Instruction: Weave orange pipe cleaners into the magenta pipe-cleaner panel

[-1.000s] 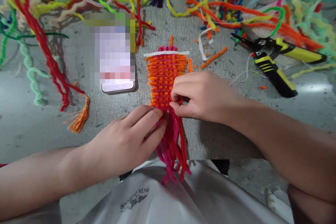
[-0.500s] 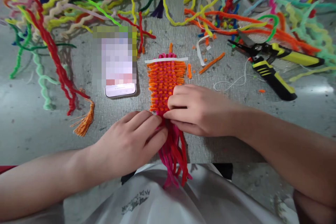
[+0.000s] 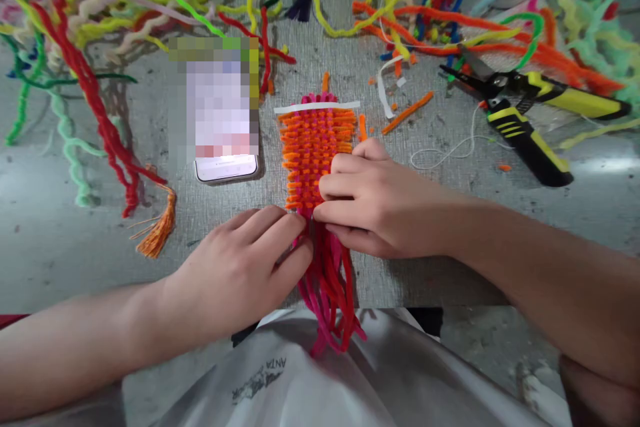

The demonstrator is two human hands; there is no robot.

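A woven strip of orange and pink pipe cleaners (image 3: 310,153) lies on the grey table, with a white strip (image 3: 317,107) across its top end. Loose pink and red pipe cleaner ends (image 3: 333,300) trail from its lower end over the table edge onto my shirt. At the lower left of the weave, my left hand (image 3: 260,253) pinches pink pipe cleaners. My right hand (image 3: 373,203) rests on the weave's lower right, fingers curled and closed around pink strands beside the left fingertips. The fingertips partly hide what they grip.
A phone (image 3: 226,169) with a blurred screen lies left of the weave. Pliers with yellow and black handles (image 3: 533,140) lie at right. Tangled coloured pipe cleaners (image 3: 120,7) cover the back. An orange tassel (image 3: 159,227) is at left, and orange offcuts (image 3: 407,112) lie right of the weave.
My left hand has shifted slightly left, away from the right fingertips, opening a small gap between them. My right index finger is raised a little more. The view has moved slightly.
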